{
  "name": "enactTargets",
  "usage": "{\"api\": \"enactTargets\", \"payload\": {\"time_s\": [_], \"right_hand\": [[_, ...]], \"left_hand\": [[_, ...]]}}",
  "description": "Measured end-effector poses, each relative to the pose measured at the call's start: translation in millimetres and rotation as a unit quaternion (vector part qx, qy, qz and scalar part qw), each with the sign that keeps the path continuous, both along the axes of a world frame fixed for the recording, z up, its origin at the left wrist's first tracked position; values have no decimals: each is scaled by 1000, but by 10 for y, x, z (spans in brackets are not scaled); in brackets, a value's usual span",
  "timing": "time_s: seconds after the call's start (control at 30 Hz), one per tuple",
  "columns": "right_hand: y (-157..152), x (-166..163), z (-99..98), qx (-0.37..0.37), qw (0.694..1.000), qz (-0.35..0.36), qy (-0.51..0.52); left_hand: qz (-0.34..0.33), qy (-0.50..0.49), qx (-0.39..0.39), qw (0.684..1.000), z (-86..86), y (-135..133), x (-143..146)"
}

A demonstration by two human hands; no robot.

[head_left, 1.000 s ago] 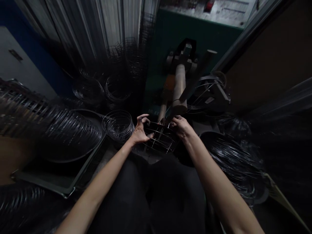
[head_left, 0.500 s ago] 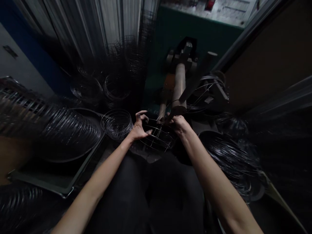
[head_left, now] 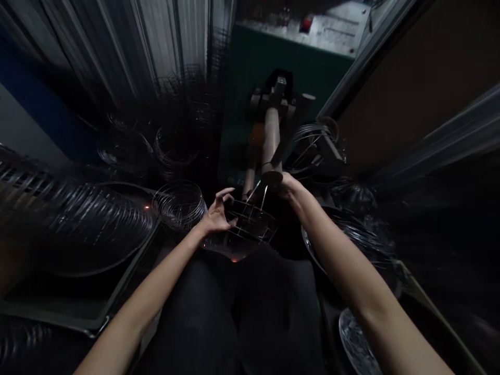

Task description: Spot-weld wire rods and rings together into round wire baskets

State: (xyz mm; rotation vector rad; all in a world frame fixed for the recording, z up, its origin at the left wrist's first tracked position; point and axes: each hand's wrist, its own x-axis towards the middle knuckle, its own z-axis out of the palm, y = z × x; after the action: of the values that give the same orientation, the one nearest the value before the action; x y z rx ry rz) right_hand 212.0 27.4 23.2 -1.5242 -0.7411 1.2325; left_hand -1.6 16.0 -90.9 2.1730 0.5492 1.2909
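My left hand (head_left: 217,213) is curled around the left side of a round wire frame (head_left: 253,221), with the thumb below and the fingers above. The frame is made of thin rings joined by cross wires. It sits just under the end of a thick metal cylinder (head_left: 272,146) on a green machine (head_left: 242,78). Two bright thin wires (head_left: 264,198) rise from the frame toward the cylinder's end. My right hand (head_left: 288,186) is beside and partly behind that end; its fingers are hidden there. A lower, thinner rod (head_left: 249,179) reaches toward the frame.
A loose stack of wire rings (head_left: 179,205) stands left of my left hand. Farther left, a long row of rings (head_left: 89,213) lies over a green-edged bin (head_left: 58,315). Dark coiled wire (head_left: 359,234) lies at the right. Orange sparks (head_left: 234,260) glow near my lap.
My right hand has moved up behind the cylinder's end, and its fingers have gone out of sight. The wire frame has shifted and turned slightly. Orange sparks have appeared. The view has swung right.
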Motion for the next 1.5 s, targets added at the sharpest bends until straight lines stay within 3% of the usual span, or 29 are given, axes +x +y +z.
{"api": "enactTargets", "payload": {"time_s": [0.17, 0.37, 0.5, 0.57, 0.67, 0.73, 0.83, 0.9, 0.97, 1.03, 1.17, 1.23, 1.37, 1.43, 1.5], "right_hand": [[-713, 128, -117, -1, 1000, 16, -10], [-1594, -51, -488, -26, 999, 32, -15], [-1718, -229, -580, -18, 996, 46, -70], [-1669, -266, -568, -3, 991, 77, -112], [-1632, -296, -516, 1, 977, 111, -179], [-1698, -367, -477, -3, 971, 117, -210], [-1937, -588, -402, 25, 957, 119, -263], [-2140, -719, -318, 69, 936, 158, -307], [-2302, -726, -203, 101, 906, 253, -323], [-2362, -581, -81, 119, 886, 295, -339], [-2170, -128, 76, 187, 863, 148, -446], [-2045, 1, 116, 203, 854, 164, -450], [-2054, -6, 157, 193, 871, 216, -396], [-2181, -57, 94, 162, 888, 197, -383], [-2337, -90, -68, 118, 902, 178, -374]], "left_hand": [[-60, -45, 70, 995, -185, -426, -70], [-116, 49, 114, 985, -491, -1130, -262], [-105, 36, 122, 986, -693, -1425, -381], [-124, 62, 109, 984, -696, -1446, -519], [-158, 180, 27, 970, -461, -1330, -760], [-114, 213, -85, 966, -162, -1229, -802], [-78, 146, -284, 945, 343, -1167, -562], [-148, 95, -410, 895, 609, -1203, -312], [-186, 21, -495, 849, 777, -1286, -149], [-185, -45, -552, 812, 864, -1398, -139], [-176, -71, -613, 767, 991, -1587, -378], [-165, -45, -608, 775, 1099, -1611, -474], [-80, -34, -549, 831, 1238, -1471, -518], [-54, -36, -537, 841, 1150, -1358, -499], [-58, -16, -556, 829, 945, -1285, -465]]}}
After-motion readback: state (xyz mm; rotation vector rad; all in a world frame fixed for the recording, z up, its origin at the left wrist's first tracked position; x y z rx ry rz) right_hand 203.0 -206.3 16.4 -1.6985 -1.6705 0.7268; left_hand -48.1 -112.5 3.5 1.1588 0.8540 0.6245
